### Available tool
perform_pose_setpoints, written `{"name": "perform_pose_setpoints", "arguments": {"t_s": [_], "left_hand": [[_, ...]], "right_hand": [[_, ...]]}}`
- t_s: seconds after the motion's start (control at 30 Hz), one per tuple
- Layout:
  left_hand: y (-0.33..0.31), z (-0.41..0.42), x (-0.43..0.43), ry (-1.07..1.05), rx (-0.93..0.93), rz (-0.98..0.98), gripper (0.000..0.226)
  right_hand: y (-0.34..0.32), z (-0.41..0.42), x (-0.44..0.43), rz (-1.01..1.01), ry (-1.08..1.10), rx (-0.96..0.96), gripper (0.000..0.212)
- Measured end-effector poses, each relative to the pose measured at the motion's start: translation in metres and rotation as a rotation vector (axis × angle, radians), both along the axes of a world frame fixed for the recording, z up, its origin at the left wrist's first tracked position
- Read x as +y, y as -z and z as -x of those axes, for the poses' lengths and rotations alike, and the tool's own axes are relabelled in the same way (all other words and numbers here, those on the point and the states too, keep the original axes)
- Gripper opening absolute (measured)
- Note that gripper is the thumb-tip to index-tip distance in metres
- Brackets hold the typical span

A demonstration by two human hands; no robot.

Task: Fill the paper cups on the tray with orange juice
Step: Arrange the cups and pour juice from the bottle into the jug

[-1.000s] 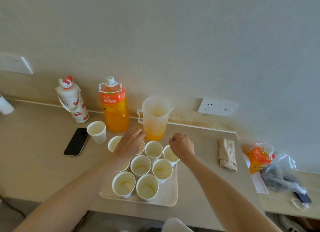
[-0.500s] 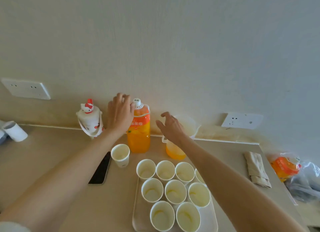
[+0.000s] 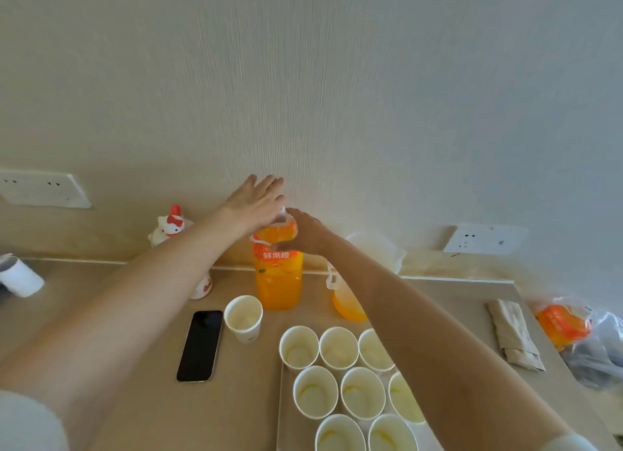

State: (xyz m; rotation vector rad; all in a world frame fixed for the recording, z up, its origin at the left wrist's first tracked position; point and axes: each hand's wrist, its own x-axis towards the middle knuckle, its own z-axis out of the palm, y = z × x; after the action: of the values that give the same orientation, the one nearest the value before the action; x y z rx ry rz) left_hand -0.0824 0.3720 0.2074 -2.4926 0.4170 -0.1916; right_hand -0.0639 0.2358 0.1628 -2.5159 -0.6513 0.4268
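Orange juice nearly fills the bottle [image 3: 278,282], which stands upright at centre frame on the counter [image 3: 236,400] close to the wall, its long axis vertical and cap pointing up. Over the cap lies the left hand [image 3: 256,202], flat, fingers straight and together. The right hand [image 3: 308,236] grips the bottle's shoulder, thumb curled across the label. Eight cups [image 3: 362,393] stand mouth-up in rows on the tray [image 3: 285,423] at lower right, with only yellow traces inside. A lone cup [image 3: 243,317] stands off the tray beside a phone [image 3: 200,344]. Behind the right arm, a jug [image 3: 349,304] holds a little juice.
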Motion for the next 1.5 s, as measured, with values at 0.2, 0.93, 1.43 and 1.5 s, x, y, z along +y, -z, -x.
{"name": "perform_pose_setpoints", "arguments": {"t_s": [0.2,0.93,1.43,1.5], "left_hand": [[-0.022,0.002,-0.008,0.075,0.062,-0.276,0.036],[0.014,-0.005,-0.045,-0.649,-0.094,0.855,0.046],[-0.005,-0.006,-0.023,-0.272,0.158,0.586,0.025],[-0.006,-0.004,-0.028,-0.303,0.15,0.607,0.032]], "right_hand": [[-0.002,-0.001,0.003,-0.003,-0.01,-0.055,0.07],[0.046,0.004,0.025,-0.369,0.323,0.005,0.087],[0.03,0.01,0.017,-0.186,0.333,-0.034,0.094],[0.029,0.009,0.018,-0.188,0.336,-0.046,0.093]]}}
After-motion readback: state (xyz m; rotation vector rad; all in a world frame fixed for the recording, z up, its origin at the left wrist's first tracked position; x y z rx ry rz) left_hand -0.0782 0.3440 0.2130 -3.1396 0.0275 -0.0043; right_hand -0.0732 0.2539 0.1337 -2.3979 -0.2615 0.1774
